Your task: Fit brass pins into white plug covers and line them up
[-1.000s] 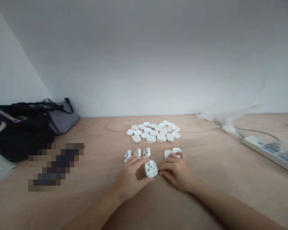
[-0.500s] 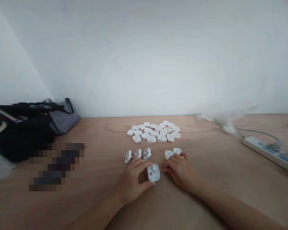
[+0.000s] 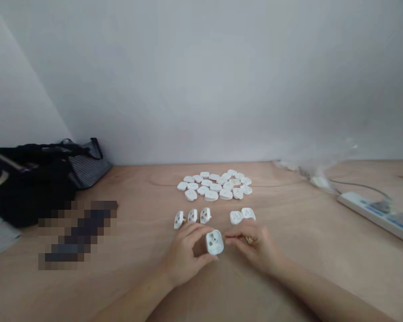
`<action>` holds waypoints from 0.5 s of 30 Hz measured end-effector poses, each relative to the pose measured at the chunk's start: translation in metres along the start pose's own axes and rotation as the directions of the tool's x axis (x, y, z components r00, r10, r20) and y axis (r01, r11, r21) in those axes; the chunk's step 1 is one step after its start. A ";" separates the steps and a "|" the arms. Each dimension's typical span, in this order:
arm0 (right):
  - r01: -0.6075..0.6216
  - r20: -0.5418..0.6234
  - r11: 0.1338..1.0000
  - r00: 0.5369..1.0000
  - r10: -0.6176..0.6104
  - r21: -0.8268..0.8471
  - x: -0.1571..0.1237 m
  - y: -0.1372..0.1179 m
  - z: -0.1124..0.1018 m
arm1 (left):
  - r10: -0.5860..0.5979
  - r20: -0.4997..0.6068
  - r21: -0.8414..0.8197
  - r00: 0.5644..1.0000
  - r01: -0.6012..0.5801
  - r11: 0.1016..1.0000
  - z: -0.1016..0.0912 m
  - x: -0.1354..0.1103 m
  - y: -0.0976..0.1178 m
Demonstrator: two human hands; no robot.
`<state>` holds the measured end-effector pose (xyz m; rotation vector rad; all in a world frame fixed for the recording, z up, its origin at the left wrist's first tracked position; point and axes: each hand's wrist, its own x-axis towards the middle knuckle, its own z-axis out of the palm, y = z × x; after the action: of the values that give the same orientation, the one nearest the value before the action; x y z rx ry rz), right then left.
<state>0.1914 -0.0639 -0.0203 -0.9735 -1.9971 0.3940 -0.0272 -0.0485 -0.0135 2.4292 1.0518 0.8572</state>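
My left hand point(image 3: 184, 255) grips a white plug base point(image 3: 214, 242) by its edges, thumb below and fingers above, its inside with small metal parts facing me. Just to its right, my right hand point(image 3: 255, 246) is closed in a pinch, fingertips close to the plug base. A small brass-coloured bit shows in the curled fingers, too small to name. Beyond my left hand stand three plug bases point(image 3: 205, 215) on their pins, tilted. Two white plug pieces point(image 3: 235, 218) lie flat just behind my right hand.
Several white plug covers point(image 3: 211, 195) lie spread towards the wall on the wooden table point(image 3: 137, 232). At left are a black bag point(image 3: 30, 188), a striped bag point(image 3: 89, 165) and a blurred-out dark object point(image 3: 83, 232). A power strip point(image 3: 376, 214) and clear plastic point(image 3: 319, 172) are at right.
My right hand has drawn back from the two plug pieces, and its pinched fingertips are now turned towards the plug base. My left hand holds the base almost still.
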 end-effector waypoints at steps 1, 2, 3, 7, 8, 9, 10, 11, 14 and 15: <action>0.011 0.007 0.999 1.000 -0.011 0.032 0.000 -0.001 0.001 | 0.001 -0.005 0.000 1.000 -0.001 1.000 0.000 0.000 0.000; 0.028 0.012 0.999 1.000 -0.028 0.042 0.000 -0.002 0.001 | 0.002 -0.011 0.002 1.000 -0.002 1.000 0.000 0.000 0.000; 0.050 0.014 0.998 0.999 -0.050 0.028 0.000 -0.002 0.002 | 0.005 -0.012 0.004 1.000 -0.005 1.000 0.001 0.000 -0.001; 0.160 -0.023 0.980 0.986 -0.163 -0.115 -0.002 0.000 0.006 | 0.011 -0.025 0.013 1.000 -0.010 1.000 0.001 0.000 0.002; 0.183 -0.025 0.973 0.982 -0.189 -0.144 -0.002 0.000 0.007 | 0.014 -0.024 0.015 1.000 -0.014 1.000 0.001 0.000 0.002; 0.200 -0.022 0.965 0.978 -0.207 -0.168 -0.002 0.000 0.008 | 0.016 -0.022 0.017 1.000 -0.016 1.000 0.001 0.000 0.003; 0.210 -0.015 0.960 0.976 -0.217 -0.188 -0.002 -0.001 0.008 | 0.016 -0.022 0.019 1.000 -0.016 1.000 0.002 0.001 0.004; 0.210 -0.008 0.957 0.976 -0.216 -0.202 -0.002 -0.001 0.009 | 0.017 -0.018 0.019 1.000 -0.016 1.000 0.002 0.001 0.005; 0.164 -0.010 0.967 0.986 -0.169 -0.197 -0.001 -0.003 0.009 | 0.018 -0.006 0.009 1.000 -0.018 1.000 0.003 0.000 0.006; 0.149 -0.017 0.972 0.988 -0.154 -0.180 0.000 -0.003 0.009 | 0.016 -0.008 0.002 1.000 -0.016 1.000 0.003 0.000 0.007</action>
<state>0.1825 -0.0656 -0.0236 -0.9216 -2.0893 0.1175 -0.0220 -0.0534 -0.0124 2.4408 1.0379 0.8715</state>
